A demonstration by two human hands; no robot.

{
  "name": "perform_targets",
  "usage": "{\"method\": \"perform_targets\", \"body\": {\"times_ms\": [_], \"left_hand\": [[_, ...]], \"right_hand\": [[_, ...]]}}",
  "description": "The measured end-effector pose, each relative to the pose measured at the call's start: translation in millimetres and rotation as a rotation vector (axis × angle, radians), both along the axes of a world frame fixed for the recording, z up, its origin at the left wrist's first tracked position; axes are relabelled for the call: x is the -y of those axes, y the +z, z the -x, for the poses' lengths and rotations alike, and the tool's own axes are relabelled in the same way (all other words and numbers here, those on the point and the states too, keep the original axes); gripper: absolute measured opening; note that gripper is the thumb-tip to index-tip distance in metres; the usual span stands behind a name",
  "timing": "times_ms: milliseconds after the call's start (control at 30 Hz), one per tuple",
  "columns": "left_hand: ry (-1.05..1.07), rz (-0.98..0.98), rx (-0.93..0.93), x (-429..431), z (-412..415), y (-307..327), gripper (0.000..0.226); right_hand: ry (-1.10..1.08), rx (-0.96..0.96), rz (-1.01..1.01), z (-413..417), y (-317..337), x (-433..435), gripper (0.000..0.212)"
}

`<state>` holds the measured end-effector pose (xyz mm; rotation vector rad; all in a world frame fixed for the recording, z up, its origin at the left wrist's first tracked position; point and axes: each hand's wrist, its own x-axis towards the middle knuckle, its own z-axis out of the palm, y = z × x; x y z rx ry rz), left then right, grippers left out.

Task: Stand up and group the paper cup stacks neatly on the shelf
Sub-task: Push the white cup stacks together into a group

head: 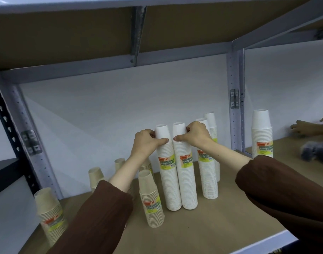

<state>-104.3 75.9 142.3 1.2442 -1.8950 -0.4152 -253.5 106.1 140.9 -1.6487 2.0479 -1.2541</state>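
Two tall white paper cup stacks stand upright side by side on the brown shelf board. My left hand grips the left white stack near its top. My right hand grips the right white stack near its top. Two more tall white stacks stand just behind and to the right, partly hidden by my right arm. Shorter beige cup stacks stand to the left: one beside the white pair, one at the shelf's left front, others behind my left forearm.
A grey steel upright divides this bay from the one on the right, where a white cup stack stands. Another person's hand and a dark wrapped bundle are at the far right. The upper shelf hangs low overhead.
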Motion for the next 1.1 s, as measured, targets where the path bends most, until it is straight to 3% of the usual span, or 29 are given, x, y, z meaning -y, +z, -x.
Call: {"method": "perform_targets", "body": {"times_ms": [300,1100], "left_hand": [[0.022,-0.016,-0.011,-7,-3,-3,0.043],[0.028,-0.050,0.008,-7,1,-4,0.057]], "right_hand": [[0.002,0.002,0.039,-3,-5,2,0.039],[-0.016,-0.078,0.005,-4,-4,-4,0.048]]}}
